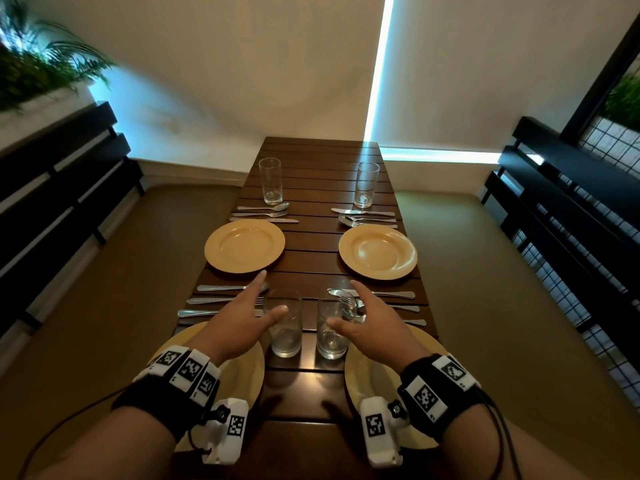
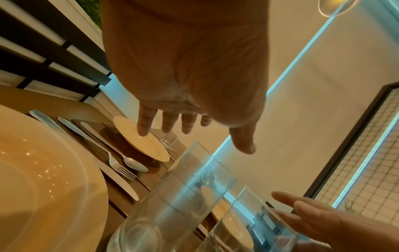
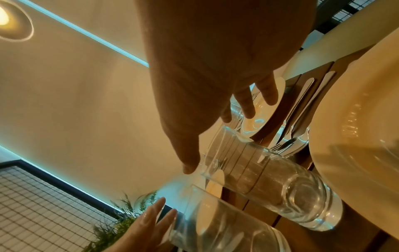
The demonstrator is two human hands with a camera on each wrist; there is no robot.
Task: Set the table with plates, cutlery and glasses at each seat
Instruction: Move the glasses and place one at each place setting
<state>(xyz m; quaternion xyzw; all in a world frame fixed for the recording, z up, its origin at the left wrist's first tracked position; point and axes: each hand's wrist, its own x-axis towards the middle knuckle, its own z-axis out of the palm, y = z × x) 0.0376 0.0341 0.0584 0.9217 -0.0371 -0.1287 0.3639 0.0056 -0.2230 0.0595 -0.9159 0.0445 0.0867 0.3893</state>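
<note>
Two empty clear glasses stand side by side in the middle of the near half of the wooden table: the left glass and the right glass. My left hand hovers open just left of the left glass, its thumb over the rim. Mirroring it, my right hand is open beside the right glass. Neither hand holds anything. Yellow plates lie at the near left, near right, far left and far right seats.
Cutlery sets lie beyond each plate: near left, near right, far left, far right. Two more glasses stand at the far seats. Black slatted benches flank the table.
</note>
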